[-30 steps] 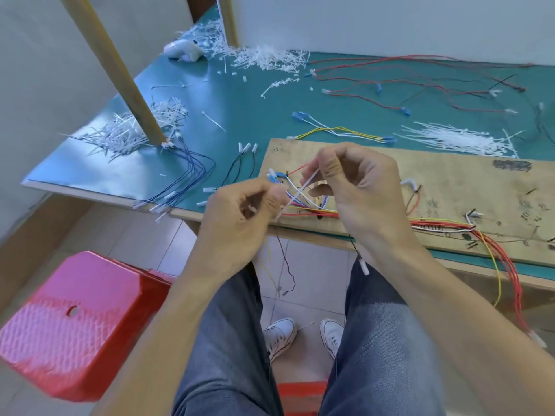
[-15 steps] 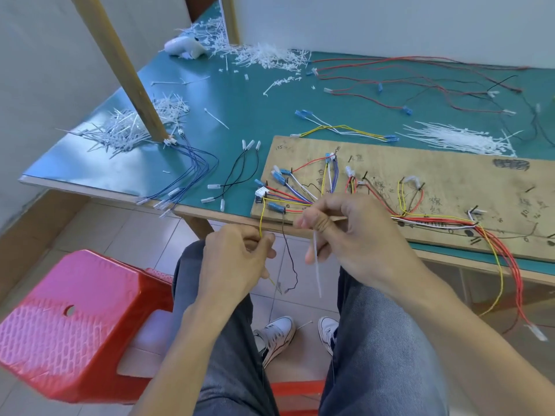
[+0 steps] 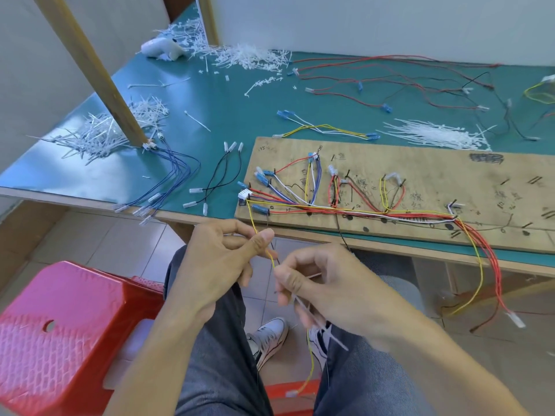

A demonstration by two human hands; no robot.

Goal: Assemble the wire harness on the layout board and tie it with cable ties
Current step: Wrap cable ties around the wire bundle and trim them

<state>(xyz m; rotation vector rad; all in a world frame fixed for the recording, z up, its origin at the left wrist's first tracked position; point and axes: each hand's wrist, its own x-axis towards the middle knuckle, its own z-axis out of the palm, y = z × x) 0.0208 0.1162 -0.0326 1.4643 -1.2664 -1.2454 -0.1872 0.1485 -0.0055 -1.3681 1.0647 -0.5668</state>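
Seated person working a loose yellow wire and a cable tie just below the table edge.

At the lower left a red stool [image 3: 60, 334] is standing beside the person's knees, and above it, on the green table [image 3: 240, 109], a heap of white tie offcuts [image 3: 114, 130] is lying around a wooden post. In the centre the left hand [image 3: 216, 262] is pinching the yellow wire [image 3: 255, 226] between thumb and fingers; the wire is hanging off the near left corner of the layout board [image 3: 450, 175]. Just to the right, the right hand [image 3: 327, 292] is curling around a white cable tie [image 3: 318, 322], blurred, and is nipping the same wire lower down. The wire harness [image 3: 345, 205] is lying along the board's near edge at centre right, its red and yellow ends trailing over the edge at far right.
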